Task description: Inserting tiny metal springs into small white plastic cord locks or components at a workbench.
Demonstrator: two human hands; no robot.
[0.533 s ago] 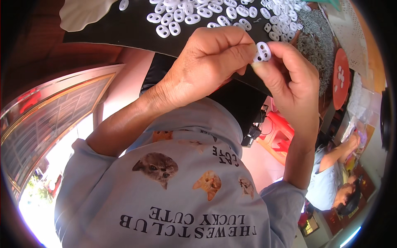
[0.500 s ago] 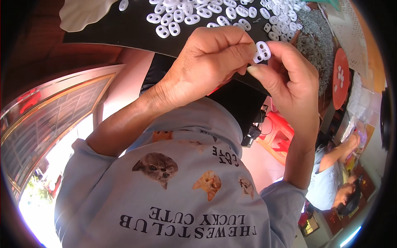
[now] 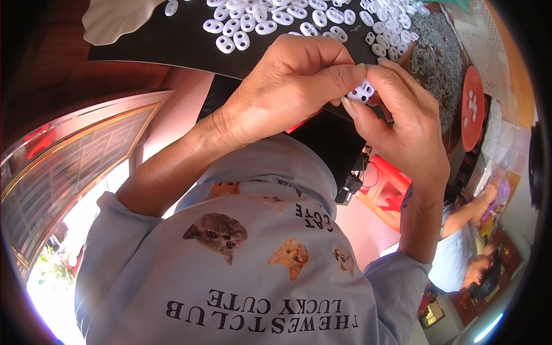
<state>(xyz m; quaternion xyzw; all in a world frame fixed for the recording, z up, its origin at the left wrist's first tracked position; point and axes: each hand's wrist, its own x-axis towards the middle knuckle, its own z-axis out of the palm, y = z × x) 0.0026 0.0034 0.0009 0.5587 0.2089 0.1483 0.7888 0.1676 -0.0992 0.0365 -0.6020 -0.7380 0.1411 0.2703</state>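
Note:
My left hand (image 3: 305, 86) and my right hand (image 3: 399, 106) meet in front of me, above the near edge of the black table. Between their fingertips sits a small white two-hole cord lock (image 3: 361, 92). My left thumb and forefinger pinch it from one side, while my right thumb and forefinger press it from the other. Fingers cover part of it. Beyond my hands lies a heap of white oval two-hole cord-lock pieces (image 3: 247, 23) on the black tabletop (image 3: 149, 43).
Right of the white pieces is a pile of small grey metal parts, apparently springs (image 3: 431, 52). A red plate (image 3: 472, 109) holds several white pieces. A pale scalloped dish (image 3: 115, 20) is at the far left. Red plastic stool (image 3: 382, 190) below; another person (image 3: 466, 247) sits at right.
My right hand has turned and closed in, its forefinger now against my left fingertips. The cord lock has moved slightly lower and is more covered.

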